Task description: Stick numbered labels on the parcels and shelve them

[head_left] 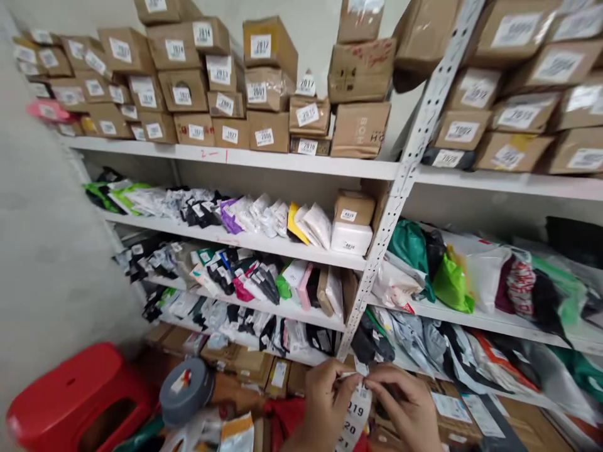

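Low in the head view, my left hand (321, 402) and my right hand (406, 402) meet at a strip of printed number labels (354, 419). The white strip hangs down between them and shows the numbers 19, 20 and 21. My left thumb and fingers pinch its upper left edge. With thumb and forefinger closed together, my right hand pinches the top right corner. Cardboard boxes on the floor lie behind and below both hands.
White metal shelves (282, 158) carry numbered cardboard boxes (360, 129) on top and rows of bagged parcels below. A perforated upright post (394, 182) divides them. A red plastic stool (78, 395) stands at the left, beside a grey round container (186, 389).
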Demonstrator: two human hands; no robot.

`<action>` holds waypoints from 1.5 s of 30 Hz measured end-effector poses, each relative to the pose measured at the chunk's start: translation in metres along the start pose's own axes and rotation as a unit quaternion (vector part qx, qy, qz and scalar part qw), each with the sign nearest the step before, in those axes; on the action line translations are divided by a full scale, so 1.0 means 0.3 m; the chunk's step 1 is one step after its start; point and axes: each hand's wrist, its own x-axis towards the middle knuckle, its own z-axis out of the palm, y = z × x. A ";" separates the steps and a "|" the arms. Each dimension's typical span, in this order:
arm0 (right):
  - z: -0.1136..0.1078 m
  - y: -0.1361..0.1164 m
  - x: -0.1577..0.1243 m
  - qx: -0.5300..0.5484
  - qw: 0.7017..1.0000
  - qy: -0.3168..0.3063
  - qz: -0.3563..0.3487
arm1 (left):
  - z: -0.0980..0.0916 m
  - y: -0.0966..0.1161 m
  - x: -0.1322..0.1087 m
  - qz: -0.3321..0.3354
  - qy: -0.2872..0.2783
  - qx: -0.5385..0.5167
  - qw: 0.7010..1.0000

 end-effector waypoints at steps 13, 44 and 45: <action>-0.009 -0.063 0.464 0.106 0.991 0.076 -0.012 | -0.113 0.199 0.493 -0.033 -0.062 -0.140 0.988; -0.035 -0.039 1.140 0.002 0.973 0.123 -0.195 | -0.047 0.169 1.068 0.023 0.038 -0.118 0.992; -0.037 -0.062 1.177 -0.007 0.969 0.118 -0.215 | -0.059 0.190 1.087 0.019 0.033 -0.118 0.992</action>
